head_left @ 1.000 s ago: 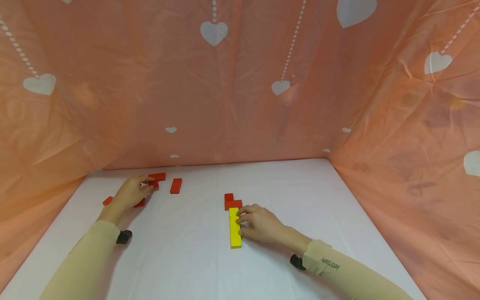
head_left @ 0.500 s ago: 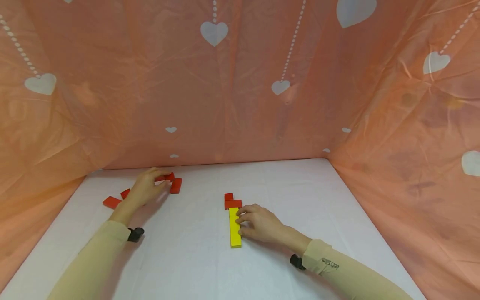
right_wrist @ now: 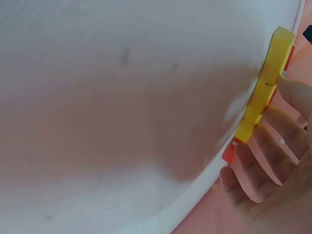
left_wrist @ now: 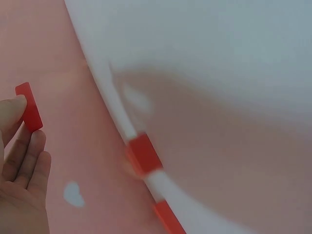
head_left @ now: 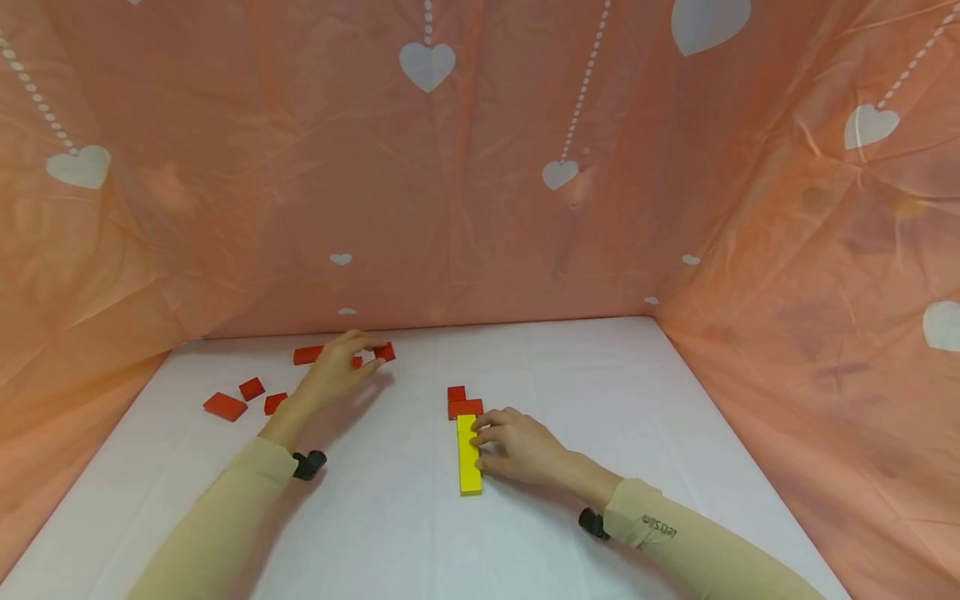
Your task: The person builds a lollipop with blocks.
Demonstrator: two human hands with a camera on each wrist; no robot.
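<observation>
My left hand pinches a small red block between thumb and fingers, above the back left of the table. In the left wrist view the same red block shows edge-on at the fingertips. My right hand rests beside a line of yellow blocks, with its fingertips along their right side. The right wrist view shows its fingers loosely extended at the yellow blocks. A red block lies crosswise at the line's far end, and a smaller red block sits behind it.
Loose red pieces lie at the left: a long block near the back, a flat block, a small block and another block. One more is partly hidden behind my left hand. An orange curtain encloses the white table.
My left hand has moved right along the back, carrying the small red block past the other loose red pieces and uncovering those at the left. My right hand and the yellow line stay put.
</observation>
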